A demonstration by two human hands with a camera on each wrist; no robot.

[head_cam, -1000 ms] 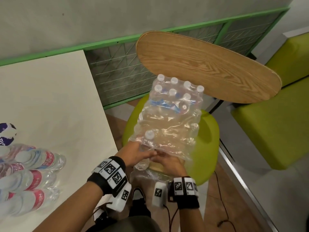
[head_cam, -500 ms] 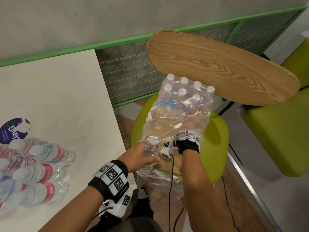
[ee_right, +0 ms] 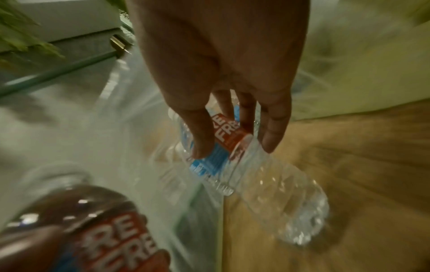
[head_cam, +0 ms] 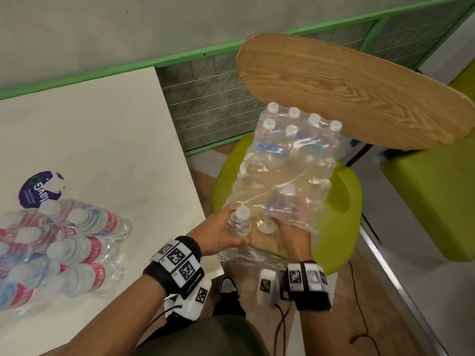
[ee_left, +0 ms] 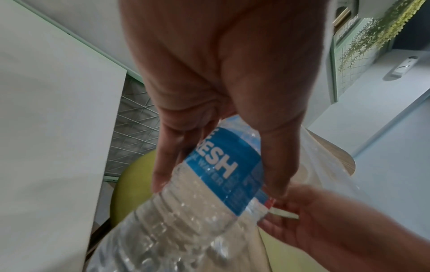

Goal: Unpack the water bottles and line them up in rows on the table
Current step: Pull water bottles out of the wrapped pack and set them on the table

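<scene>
A shrink-wrapped pack of water bottles [head_cam: 290, 155] stands on a green chair seat [head_cam: 341, 201], its near end torn open. My left hand [head_cam: 221, 232] grips one upright bottle [head_cam: 240, 222] at the pack's near left corner; its blue label [ee_left: 223, 165] shows between the fingers [ee_left: 163, 171] in the left wrist view. My right hand [head_cam: 288, 228] reaches under the loose wrap and grips a second bottle [head_cam: 281, 201], held around its red and blue label [ee_right: 230, 147]. Several unpacked bottles [head_cam: 77, 240] lie side by side on the white table [head_cam: 102, 150].
The chair's wooden backrest [head_cam: 347, 93] leans over the far end of the pack. A purple torn label [head_cam: 38, 188] lies on the table behind the bottles. A green bench [head_cam: 437, 196] stands right. A green-framed mesh panel [head_cam: 205, 98] runs along the wall.
My right hand has drawn back from deep inside the wrap to the pack's near end, now holding a bottle. My left hand keeps its grip on its bottle.
</scene>
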